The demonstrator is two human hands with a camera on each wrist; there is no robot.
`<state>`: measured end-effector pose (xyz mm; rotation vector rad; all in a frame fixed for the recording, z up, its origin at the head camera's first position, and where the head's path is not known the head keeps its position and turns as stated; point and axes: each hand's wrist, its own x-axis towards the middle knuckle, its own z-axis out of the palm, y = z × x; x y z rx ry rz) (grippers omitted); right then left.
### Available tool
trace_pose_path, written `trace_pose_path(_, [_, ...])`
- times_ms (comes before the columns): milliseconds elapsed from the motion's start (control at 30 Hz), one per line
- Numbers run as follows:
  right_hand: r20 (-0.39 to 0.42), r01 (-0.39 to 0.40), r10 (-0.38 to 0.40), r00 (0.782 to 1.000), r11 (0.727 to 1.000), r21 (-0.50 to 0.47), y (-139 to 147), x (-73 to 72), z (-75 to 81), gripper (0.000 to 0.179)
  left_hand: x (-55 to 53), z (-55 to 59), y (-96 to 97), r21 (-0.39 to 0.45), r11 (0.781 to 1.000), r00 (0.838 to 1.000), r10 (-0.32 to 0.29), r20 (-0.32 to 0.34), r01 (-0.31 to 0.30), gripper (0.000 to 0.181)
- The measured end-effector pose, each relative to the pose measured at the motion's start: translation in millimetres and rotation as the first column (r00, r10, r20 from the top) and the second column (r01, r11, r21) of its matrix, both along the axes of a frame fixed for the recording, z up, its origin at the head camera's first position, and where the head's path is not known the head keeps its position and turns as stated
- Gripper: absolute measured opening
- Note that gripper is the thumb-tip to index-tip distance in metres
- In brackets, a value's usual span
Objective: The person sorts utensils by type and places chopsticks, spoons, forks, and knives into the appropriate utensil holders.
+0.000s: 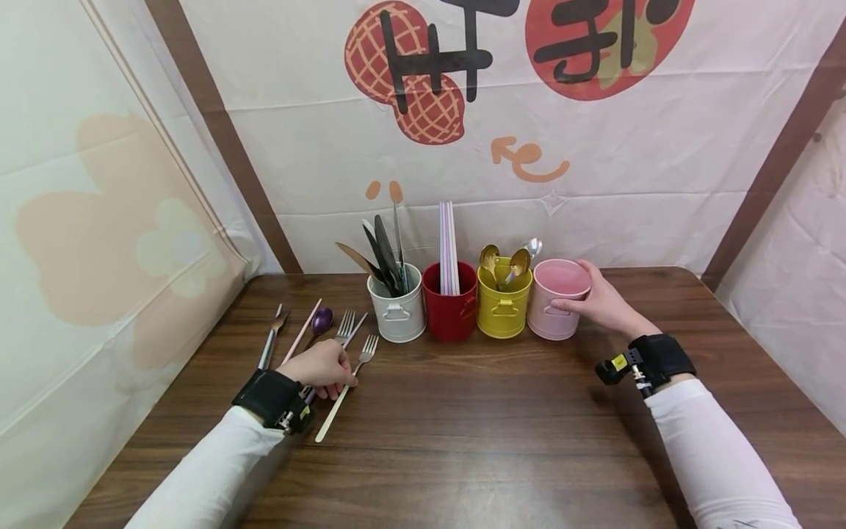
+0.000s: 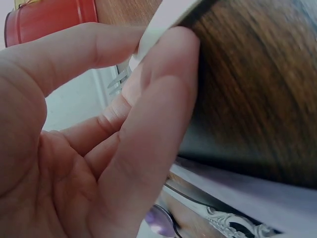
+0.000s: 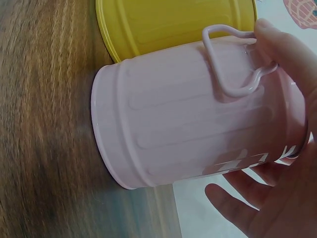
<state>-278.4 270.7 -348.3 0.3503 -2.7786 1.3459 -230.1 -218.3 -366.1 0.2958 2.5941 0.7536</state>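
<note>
My left hand (image 1: 324, 366) pinches the pale handle of a fork (image 1: 335, 415) between thumb and fingers; its silver tines point to the back, low over the table. In the left wrist view the fork handle (image 2: 166, 22) shows between the fingertips. Beside that hand lie another fork (image 1: 346, 324), a lilac chopstick (image 1: 358, 328), a purple spoon (image 1: 322, 321) and a pink chopstick (image 1: 304, 330), partly hidden by it. At the right, my right hand (image 1: 606, 303) grips the rim of an empty pink bucket (image 1: 543, 320), thumb in front near its small wire handle (image 3: 233, 93).
Left of the pink bucket stand a yellow bucket (image 1: 500, 317) with spoons, a red bucket (image 1: 449, 319) with chopsticks and a white bucket (image 1: 400, 323) with knives. Another utensil (image 1: 269, 345) lies at the far left. A printed cloth (image 1: 297, 169) hangs behind the wooden table (image 1: 476, 433).
</note>
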Motion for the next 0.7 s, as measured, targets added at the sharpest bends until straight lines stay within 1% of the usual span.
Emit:
trace_pose_path(100, [0.006, -0.004, 0.004, 1.000, 1.000, -0.007, -0.7, 0.3, 0.8, 0.097, -0.3, -1.1, -0.8, 0.009, 1.000, 1.000, 0.012, 0.008, -0.012, 0.023])
trace_pose_path(233, [0.013, -0.003, 0.003, 1.000, 1.000, -0.002, -0.7, 0.9, 1.2, 0.096, -0.1, -2.3, -1.8, 0.027, 1.000, 1.000, 0.008, 0.006, -0.008, 0.022])
trace_pose_path(400, [0.018, -0.001, 0.001, 1.000, 1.000, 0.010, -0.3, 0.8, 1.6, 0.096, 1.2, -3.9, -5.7, 0.084, 0.996, 1.000, 0.011, 0.011, -0.012, 0.020])
trace_pose_path(567, [0.026, -0.008, 0.008, 1.000, 1.000, 0.007, -1.6, 1.4, 3.0, 0.097, 3.5, -3.8, -12.3, 0.143, 0.989, 0.999, 0.041, 0.022, -0.044, 0.014])
trace_pose_path(700, [0.028, -0.009, 0.009, 1.000, 1.000, 0.002, -1.5, 1.4, 2.8, 0.096, 5.1, -2.4, -15.5, 0.178, 0.982, 0.998, 0.064, 0.006, -0.065, 0.011])
